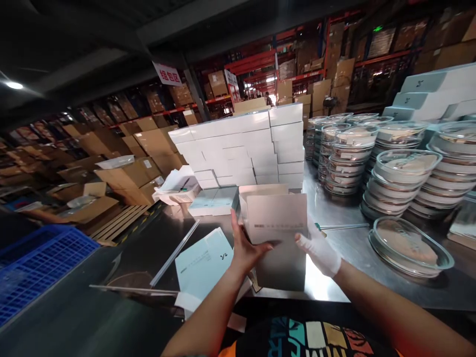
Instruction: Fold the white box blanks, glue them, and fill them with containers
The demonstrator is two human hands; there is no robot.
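Warehouse racking loaded with brown cartons is filling the background; a steel table is running across the foreground. Left hand, bare, is gripping the left edge of an open white box, thumb up along its side and fingers curled underneath. Right hand, wearing a white glove, is clasping the box's right lower edge, fingers closed onto it. Box is standing upright just above the table's near edge, flaps open at the top. Behind it, a stack of white boxes is sitting on the table. Stacks of glass dishes are crowding the right side. A flat pale-blue box lid is lying left of the hands. A blue crate is sitting at far left.
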